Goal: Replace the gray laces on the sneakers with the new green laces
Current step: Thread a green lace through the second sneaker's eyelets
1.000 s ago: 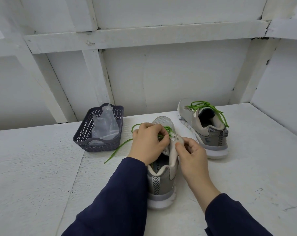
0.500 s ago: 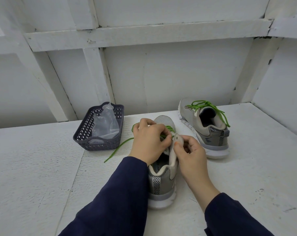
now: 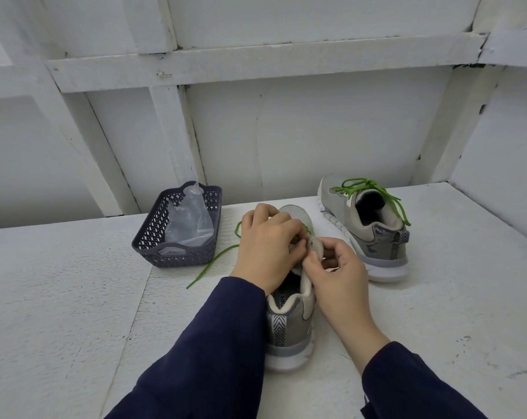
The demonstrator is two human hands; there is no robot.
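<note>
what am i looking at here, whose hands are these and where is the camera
No machine here: a person wears a camera on the head, looking down at their own hands. On the white table the left hand and right hand work a green lace into the near sneaker; the right hand pinches the shoe's upper edge. The far sneaker already has green laces. To the left sits a dark basket holding a clear plastic bag.

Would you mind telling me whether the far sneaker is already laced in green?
Laced. The far sneaker has a green lace across its eyelets, with a loose end trailing over the collar.
</note>
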